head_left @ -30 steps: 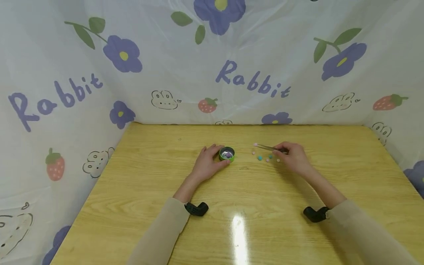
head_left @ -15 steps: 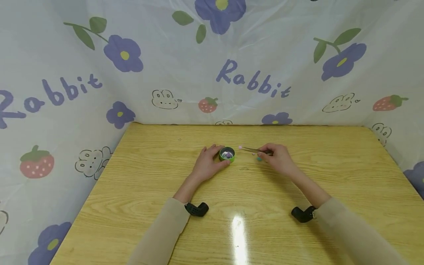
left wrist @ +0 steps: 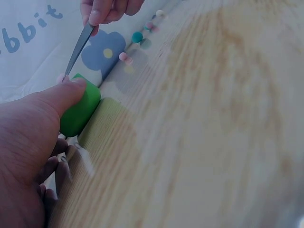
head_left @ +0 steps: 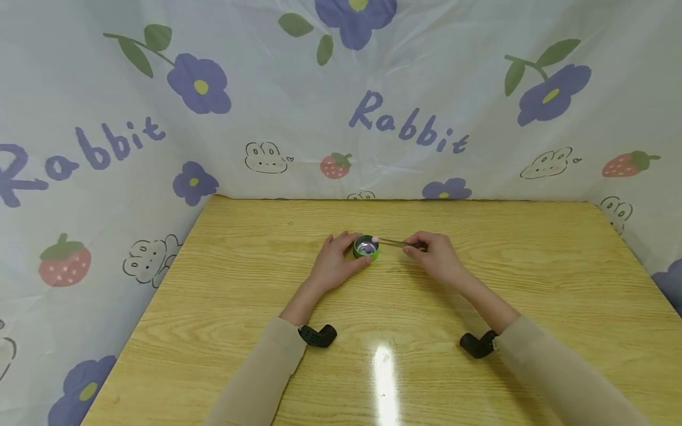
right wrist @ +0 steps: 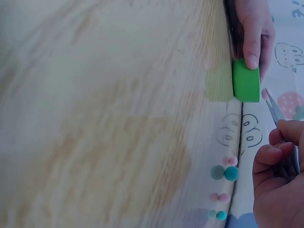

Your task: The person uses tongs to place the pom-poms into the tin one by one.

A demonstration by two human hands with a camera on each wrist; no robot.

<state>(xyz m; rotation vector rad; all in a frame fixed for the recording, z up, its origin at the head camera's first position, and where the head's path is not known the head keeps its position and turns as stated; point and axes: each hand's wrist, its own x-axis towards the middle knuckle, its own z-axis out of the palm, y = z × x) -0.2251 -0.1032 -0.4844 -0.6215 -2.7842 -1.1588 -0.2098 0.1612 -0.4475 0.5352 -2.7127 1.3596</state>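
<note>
My left hand holds a small round green tin steady on the table, thumb on the near side and fingers around the far side. Inside the tin lies a purple piece. Between thumb and fingers, my right hand pinches metal tweezers. Their tips hold a small pink ball over the tin's right rim. In the right wrist view, that pink ball is just above the green tin, apart from it.
Several small balls lie on the glossy wooden table, among them a teal ball and a pink ball; the head view hides them behind my right hand. A printed white cloth hangs along the back and sides.
My right hand has moved left, carrying the tweezers and the pink ball from above the loose balls to the tin's rim. My left hand and the tin have stayed in place.
</note>
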